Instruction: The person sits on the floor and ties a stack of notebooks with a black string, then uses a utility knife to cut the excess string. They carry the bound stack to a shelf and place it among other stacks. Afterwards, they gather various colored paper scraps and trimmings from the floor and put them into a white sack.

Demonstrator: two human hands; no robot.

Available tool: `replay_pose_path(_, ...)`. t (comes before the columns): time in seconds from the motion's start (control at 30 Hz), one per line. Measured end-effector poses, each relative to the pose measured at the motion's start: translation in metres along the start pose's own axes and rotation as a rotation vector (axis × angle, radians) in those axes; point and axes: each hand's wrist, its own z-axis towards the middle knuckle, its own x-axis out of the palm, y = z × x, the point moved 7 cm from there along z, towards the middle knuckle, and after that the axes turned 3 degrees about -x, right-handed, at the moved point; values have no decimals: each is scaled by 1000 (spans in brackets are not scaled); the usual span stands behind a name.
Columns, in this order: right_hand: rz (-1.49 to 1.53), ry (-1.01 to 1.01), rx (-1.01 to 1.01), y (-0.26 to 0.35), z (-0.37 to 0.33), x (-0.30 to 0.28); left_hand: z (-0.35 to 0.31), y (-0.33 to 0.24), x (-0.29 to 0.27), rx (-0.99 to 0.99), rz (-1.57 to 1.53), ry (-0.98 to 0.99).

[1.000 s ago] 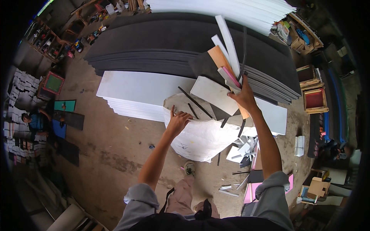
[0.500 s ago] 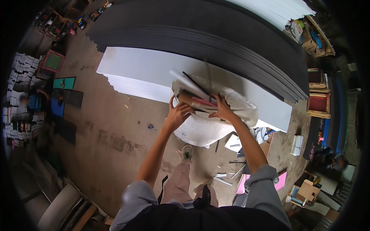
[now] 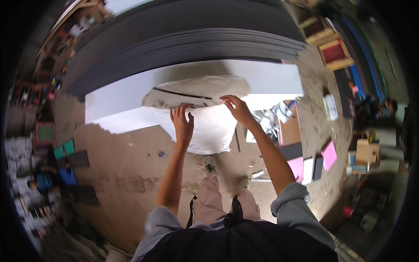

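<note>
A large white sack (image 3: 209, 129) stands in front of me, its wide mouth leaning against a stack of white sheets. Across the mouth lies a thin black strip (image 3: 183, 93); darker bits near the close rim are too small to name. My left hand (image 3: 182, 124) is at the near rim, fingers spread and thumb apart, the fingertips over the edge. To its right, my right hand (image 3: 236, 108) hovers at the rim with its fingers apart and slightly bent. Neither hand visibly holds anything. The sack's depth is hidden.
Behind the sack lie the white sheets (image 3: 270, 78) and a tall stack of dark grey sheets (image 3: 187, 43). White scraps (image 3: 268, 122), a brown board (image 3: 290, 129) and pink sheets (image 3: 329, 153) are on the floor at right. My shoe (image 3: 208, 164) is just before the sack.
The bundle of strips and scraps between my hands has gone from them; a black strip shows in the sack's mouth. My hands have parted and the view has turned.
</note>
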Motion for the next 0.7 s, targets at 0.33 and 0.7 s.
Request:
replay_pose_path(0.33, 241, -526, 623, -213, -305, -150, -136, -145, 230, -122, -566, 691)
replay_pose_path(0.7, 162, -646, 778, -412, -428, -173, -273, -107, 380, -551, -585, 663)
